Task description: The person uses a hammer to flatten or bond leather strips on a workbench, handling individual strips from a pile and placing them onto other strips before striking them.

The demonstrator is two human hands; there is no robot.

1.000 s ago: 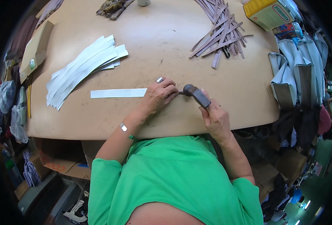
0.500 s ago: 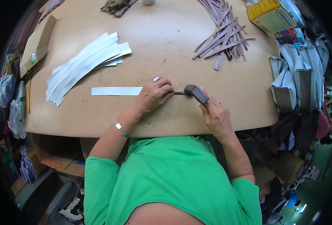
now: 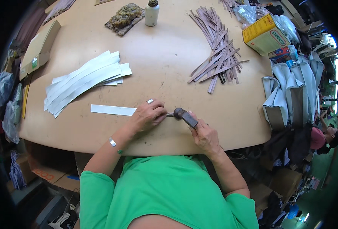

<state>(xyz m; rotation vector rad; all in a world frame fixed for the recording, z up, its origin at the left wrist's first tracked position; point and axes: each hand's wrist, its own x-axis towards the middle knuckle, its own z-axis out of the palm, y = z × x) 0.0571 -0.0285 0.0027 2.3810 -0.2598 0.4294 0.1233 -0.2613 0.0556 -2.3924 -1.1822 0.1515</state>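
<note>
My left hand [image 3: 150, 114] presses down near the table's front edge, its fingers closed at the right part of a flat white strip [image 3: 113, 110]. The strip's left part lies bare on the table. From under those fingertips a narrow dark piece [image 3: 170, 114] pokes out to the right. My right hand [image 3: 206, 135] grips a hammer by its handle, mostly hidden in the fingers. The dark hammer head [image 3: 185, 117] rests on or just over the end of the narrow piece; I cannot tell if they touch.
White strips [image 3: 87, 82] are fanned out at left. Brown thin strips [image 3: 218, 49] lie piled at the far right. Beyond stand a white bottle [image 3: 151, 15] and a crusted lump [image 3: 126, 18]. A yellow can [image 3: 266, 35] and folded pale pieces [image 3: 291, 91] line the right edge. A cardboard box [image 3: 39, 49] sits left.
The view has tilted up and shifted right, so the table's things sit lower in it and the bottle shows more. Both hands keep nearly the same pose, the hammer head still at the narrow piece.
</note>
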